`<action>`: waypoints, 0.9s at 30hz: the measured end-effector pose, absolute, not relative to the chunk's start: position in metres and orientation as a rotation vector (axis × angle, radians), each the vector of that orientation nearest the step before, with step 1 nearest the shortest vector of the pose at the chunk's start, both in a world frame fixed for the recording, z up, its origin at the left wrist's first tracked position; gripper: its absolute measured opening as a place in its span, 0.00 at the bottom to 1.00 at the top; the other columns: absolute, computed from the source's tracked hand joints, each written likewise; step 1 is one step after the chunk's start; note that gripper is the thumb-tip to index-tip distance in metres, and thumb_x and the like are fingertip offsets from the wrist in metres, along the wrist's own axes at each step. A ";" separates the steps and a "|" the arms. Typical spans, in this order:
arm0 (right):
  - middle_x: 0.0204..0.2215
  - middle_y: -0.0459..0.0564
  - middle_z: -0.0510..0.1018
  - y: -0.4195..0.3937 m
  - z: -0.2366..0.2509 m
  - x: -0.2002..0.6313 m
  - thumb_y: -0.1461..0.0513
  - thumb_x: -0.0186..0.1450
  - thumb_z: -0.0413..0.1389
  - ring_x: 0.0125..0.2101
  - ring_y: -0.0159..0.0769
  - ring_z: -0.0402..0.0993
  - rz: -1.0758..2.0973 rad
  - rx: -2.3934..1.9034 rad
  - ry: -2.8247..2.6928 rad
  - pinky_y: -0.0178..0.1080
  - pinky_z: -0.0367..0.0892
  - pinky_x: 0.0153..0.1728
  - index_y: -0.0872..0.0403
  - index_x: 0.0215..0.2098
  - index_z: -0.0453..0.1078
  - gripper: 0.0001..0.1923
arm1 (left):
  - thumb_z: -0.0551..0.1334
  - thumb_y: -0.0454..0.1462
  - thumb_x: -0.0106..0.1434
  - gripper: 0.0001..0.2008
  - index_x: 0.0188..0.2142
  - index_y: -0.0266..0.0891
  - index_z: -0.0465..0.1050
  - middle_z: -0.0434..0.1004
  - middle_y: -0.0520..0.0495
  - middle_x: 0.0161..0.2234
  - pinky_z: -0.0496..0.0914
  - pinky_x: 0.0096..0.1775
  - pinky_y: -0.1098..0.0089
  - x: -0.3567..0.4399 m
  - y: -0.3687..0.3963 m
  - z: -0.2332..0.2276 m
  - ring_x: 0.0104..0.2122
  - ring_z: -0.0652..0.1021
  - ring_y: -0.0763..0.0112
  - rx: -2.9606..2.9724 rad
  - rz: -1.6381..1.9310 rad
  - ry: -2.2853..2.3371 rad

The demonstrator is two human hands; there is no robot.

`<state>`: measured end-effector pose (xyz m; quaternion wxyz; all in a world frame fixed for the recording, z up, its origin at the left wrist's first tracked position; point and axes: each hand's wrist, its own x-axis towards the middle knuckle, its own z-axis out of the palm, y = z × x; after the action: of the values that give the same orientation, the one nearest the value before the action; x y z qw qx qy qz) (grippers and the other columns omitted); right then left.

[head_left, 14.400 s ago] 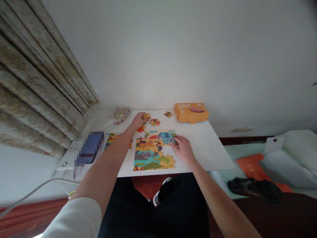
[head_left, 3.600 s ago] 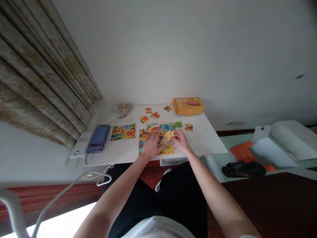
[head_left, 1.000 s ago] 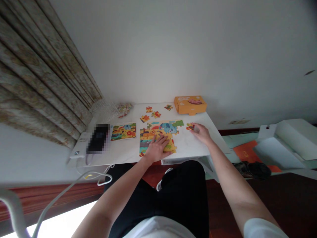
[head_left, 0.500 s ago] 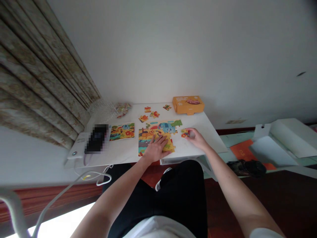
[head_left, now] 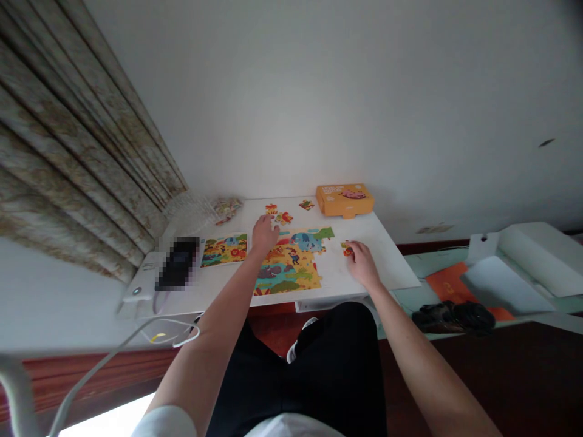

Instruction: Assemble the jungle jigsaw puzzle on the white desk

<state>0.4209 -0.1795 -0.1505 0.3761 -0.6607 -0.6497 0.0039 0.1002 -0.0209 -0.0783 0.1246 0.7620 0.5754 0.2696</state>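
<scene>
On the white surface before me lies the part-built puzzle, flat, its long side running left to right and its picture upright toward me. My left hand reaches past the puzzle's far-left corner, fingers loosely curled over a loose piece I cannot see clearly; whether it grips anything I cannot tell. Just beyond it lie two loose pieces. My right hand rests on the surface to the right of the puzzle, apart from it, fingertips pinching a small piece that lies flat. A reference card sits left of the puzzle, and an orange box stands at the far edge by the wall.
</scene>
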 end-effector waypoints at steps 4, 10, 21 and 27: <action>0.51 0.62 0.76 -0.181 -0.147 0.419 0.68 0.66 0.47 0.54 0.53 0.73 -0.043 -1.712 -1.635 0.59 0.70 0.59 0.52 0.52 0.75 0.21 | 0.62 0.39 0.70 0.22 0.61 0.37 0.70 0.73 0.33 0.62 0.66 0.63 0.59 0.124 0.009 -0.073 0.62 0.74 0.53 2.233 0.496 1.744; 0.47 0.62 0.78 -0.180 -0.141 0.416 0.61 0.71 0.49 0.50 0.53 0.74 -0.063 -1.753 -1.617 0.59 0.71 0.55 0.53 0.49 0.75 0.15 | 0.62 0.47 0.69 0.26 0.62 0.39 0.67 0.73 0.31 0.62 0.68 0.59 0.53 0.149 0.024 -0.074 0.62 0.73 0.46 2.213 0.183 1.874; 0.47 0.62 0.78 -0.178 -0.139 0.416 0.55 0.73 0.51 0.48 0.54 0.74 -0.084 -1.788 -1.596 0.56 0.71 0.53 0.53 0.48 0.74 0.14 | 0.65 0.41 0.66 0.18 0.54 0.39 0.76 0.79 0.34 0.56 0.68 0.59 0.55 0.129 0.040 -0.083 0.57 0.77 0.49 2.250 0.383 1.716; 0.45 0.61 0.78 -0.179 -0.137 0.416 0.56 0.73 0.51 0.48 0.53 0.73 -0.063 -1.752 -1.565 0.55 0.71 0.53 0.53 0.46 0.73 0.13 | 0.58 0.29 0.63 0.17 0.50 0.39 0.76 0.83 0.40 0.50 0.75 0.52 0.64 0.129 0.029 -0.091 0.49 0.82 0.62 1.687 1.019 1.668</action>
<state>0.4159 -0.1788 -0.1366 0.3854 -0.6879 -0.6145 -0.0247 0.1290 0.0292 -0.0908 0.2761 0.6279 0.6210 0.3793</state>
